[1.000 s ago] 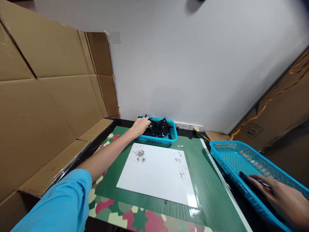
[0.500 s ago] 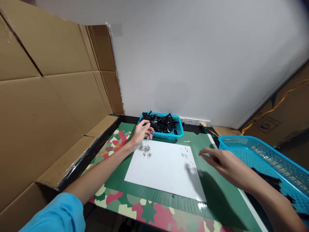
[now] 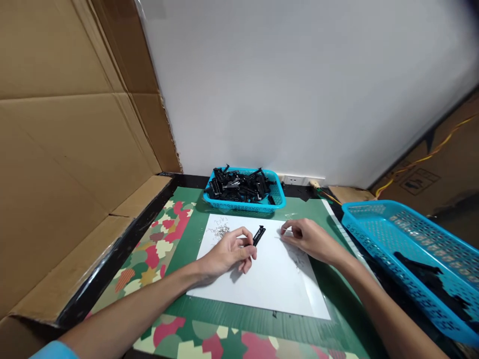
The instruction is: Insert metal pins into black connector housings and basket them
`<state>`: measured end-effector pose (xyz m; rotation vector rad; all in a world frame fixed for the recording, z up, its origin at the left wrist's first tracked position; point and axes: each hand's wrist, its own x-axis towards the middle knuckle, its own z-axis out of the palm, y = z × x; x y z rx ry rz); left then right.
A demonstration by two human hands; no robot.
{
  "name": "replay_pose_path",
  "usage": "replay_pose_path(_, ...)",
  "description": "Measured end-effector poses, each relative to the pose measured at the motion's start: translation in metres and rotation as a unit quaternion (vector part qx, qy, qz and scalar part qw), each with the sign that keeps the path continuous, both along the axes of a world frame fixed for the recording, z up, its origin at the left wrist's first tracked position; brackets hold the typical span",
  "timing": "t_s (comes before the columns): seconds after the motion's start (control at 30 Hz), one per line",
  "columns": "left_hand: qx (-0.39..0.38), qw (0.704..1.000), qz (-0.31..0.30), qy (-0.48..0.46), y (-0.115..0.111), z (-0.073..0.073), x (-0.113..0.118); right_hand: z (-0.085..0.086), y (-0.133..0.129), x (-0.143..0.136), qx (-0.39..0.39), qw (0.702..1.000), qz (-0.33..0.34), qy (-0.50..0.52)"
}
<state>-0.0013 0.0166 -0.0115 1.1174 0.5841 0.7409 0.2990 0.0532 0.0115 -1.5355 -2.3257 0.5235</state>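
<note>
Work open on one black piece (image 3: 259,235), with plenty left

Your left hand (image 3: 230,252) holds that piece between thumb and fingers above the white sheet (image 3: 262,284), its far end sticking out past your fingertips. Your right hand (image 3: 309,238) is near but apart from it, over the sheet's right side, fingertips drawn close together; whether they pinch something thin, I cannot tell. Loose wire bits lie on the sheet in a left cluster (image 3: 220,230) and a sparser right cluster (image 3: 298,262).

Judging by what lies where, you look far from finished: the far basket (image 3: 239,205) is heaped with black parts (image 3: 237,187), while the right basket (image 3: 381,232) shows only a few dark parts (image 3: 430,279).
</note>
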Motion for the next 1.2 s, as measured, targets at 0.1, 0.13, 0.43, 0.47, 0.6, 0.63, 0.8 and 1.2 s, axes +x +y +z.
replay_pose_path(0.1,-0.002,1.0,0.006,0.008,0.001,-0.002,0.0,-0.004,-0.005,-0.003,-0.005,1.0,-0.017,-0.006)
replay_pose_path(0.13,-0.003,1.0,0.006,0.009,0.001,-0.002,-0.001,-0.004,-0.006,-0.003,-0.007,1.0,-0.019,-0.009)
replay_pose_path(0.43,-0.001,1.0,-0.012,0.0,-0.002,-0.001,-0.004,-0.012,-0.005,-0.004,0.043,0.99,-0.133,-0.031)
replay_pose_path(0.47,0.0,1.0,-0.012,-0.004,-0.002,-0.001,-0.004,-0.014,-0.005,-0.005,0.046,0.988,-0.143,-0.035)
replay_pose_path(0.6,-0.011,1.0,-0.009,-0.014,-0.001,-0.002,-0.005,-0.023,-0.002,-0.009,0.047,0.983,-0.175,-0.041)
replay_pose_path(0.63,-0.016,1.0,-0.006,-0.013,-0.001,-0.002,-0.005,-0.025,-0.001,-0.01,0.046,0.982,-0.179,-0.04)
replay_pose_path(0.8,-0.029,1.0,-0.005,0.005,0.0,0.003,-0.005,-0.029,0.001,-0.012,0.026,0.99,-0.14,-0.008)
replay_pose_path(1.2,-0.034,0.999,0.031,0.019,0.0,0.001,-0.002,0.001,-0.035,-0.06,-0.124,0.947,-0.004,0.296)
